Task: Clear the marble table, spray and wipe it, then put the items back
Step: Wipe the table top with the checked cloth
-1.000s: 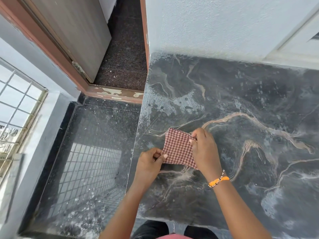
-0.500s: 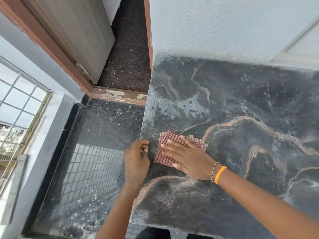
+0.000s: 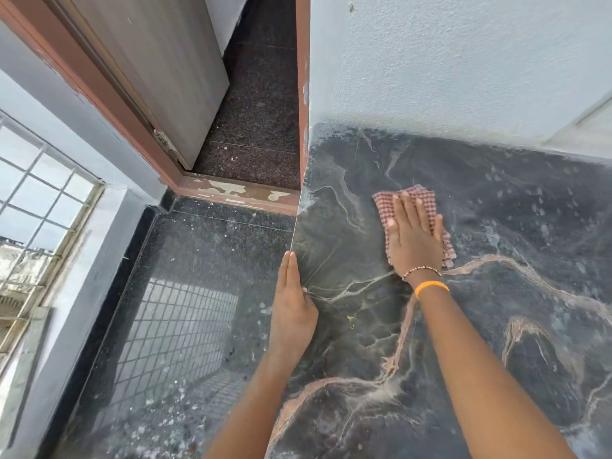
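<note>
1. Right hand (image 3: 414,240) — fingers straight and slightly spread, palm flat, pressing down on the cloth; nothing pinched or gripped. Two bracelets on the wrist, one beaded (image 3: 421,270), one orange (image 3: 431,287).
2. Cloth (image 3: 415,197) — red-and-white checked, folded, lying flat on the marble table under the right hand; its far edge and right edge show past the fingers. It sits toward the table's back left part, near the wall but apart from it.
3. Left hand (image 3: 293,306) — fingers straight and pressed together, laid along the table's left edge, fingertips pointing away from the person; it holds nothing.
4. Marble table (image 3: 496,326) — dark slab with tan and white veins, streaked with pale smears and specks, heaviest toward the back and right. Only the cloth and the hands rest on it.
5. Wall (image 3: 463,67) — pale, rough-textured, meeting the table's back edge.
6. Doorway (image 3: 261,104) — left of the table's back corner; brown frame with chipped paint on the threshold, grey door leaf standing open, speckled floor beyond.
7. Floor (image 3: 198,293) — dark polished stone left of the table, reflecting a grid.
8. Window grille (image 3: 39,210) — far left of the table, bright daylight behind it.
</note>
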A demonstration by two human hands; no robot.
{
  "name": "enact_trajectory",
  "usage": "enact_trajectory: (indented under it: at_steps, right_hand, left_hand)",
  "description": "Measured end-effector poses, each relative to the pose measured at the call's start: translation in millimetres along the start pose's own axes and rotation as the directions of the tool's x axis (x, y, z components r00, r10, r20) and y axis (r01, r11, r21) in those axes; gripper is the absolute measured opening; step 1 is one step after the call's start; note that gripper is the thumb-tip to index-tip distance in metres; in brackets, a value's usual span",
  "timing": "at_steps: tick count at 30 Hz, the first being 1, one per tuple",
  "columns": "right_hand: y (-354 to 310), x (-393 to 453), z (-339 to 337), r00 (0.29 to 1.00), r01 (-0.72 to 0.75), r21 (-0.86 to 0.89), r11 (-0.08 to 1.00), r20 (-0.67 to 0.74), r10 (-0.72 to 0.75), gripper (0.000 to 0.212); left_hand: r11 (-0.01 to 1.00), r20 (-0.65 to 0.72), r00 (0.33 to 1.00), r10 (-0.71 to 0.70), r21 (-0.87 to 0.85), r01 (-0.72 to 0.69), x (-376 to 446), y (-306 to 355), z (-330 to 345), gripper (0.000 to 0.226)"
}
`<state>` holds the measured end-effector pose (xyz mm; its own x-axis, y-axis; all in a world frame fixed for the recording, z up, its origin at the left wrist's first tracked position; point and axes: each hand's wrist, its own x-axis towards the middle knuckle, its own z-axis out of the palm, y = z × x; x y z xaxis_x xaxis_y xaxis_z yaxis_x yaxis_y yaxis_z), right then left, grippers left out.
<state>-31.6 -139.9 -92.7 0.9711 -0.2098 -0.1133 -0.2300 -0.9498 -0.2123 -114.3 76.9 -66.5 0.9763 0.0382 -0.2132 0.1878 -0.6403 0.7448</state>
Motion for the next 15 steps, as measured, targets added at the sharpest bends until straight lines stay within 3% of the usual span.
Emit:
enact_trajectory:
  at_steps: [3, 5, 8, 11, 15]
  right_hand:
    - [25.5, -40.1, -4.6, 0.969, -0.248, 0.048, 0.968, 0.006, 0.248, 0.051]
    - [8.2, -72.6, 0.5, 0.963, -0.268, 0.053, 0.962, 0.012, 0.268, 0.055]
    - [-48.2, -99.1, 9.1, 0.999, -0.002, -0.014, 1.000, 0.049, 0.002, 0.057]
    - [-99.0, -72.8, 21.6, 0.942, 0.328, -0.049, 0.943, 0.093, -0.323, 0.056]
    - [-130.7, 13.0, 23.4, 0.888, 0.444, -0.007, 0.896, 0.137, -0.439, 0.051]
  left_hand:
    - [1.000, 0.001, 1.000, 0.005, 0.003, -0.005, -0.9, -3.9, 0.0, 0.073]
    - [1.000, -0.027, 1.000, 0.004, -0.014, -0.004, -0.5, -4.8, -0.3, 0.074]
    - [0.999, -0.081, 0.997, -0.014, -0.046, 0.010, 1.5, -4.6, 0.8, 0.074]
    - [0.991, -0.106, 0.991, -0.078, -0.117, 0.065, 9.3, -5.2, -1.0, 0.072]
    - [0.998, -0.107, 0.994, -0.032, -0.064, 0.025, 20.6, 0.8, -1.2, 0.063]
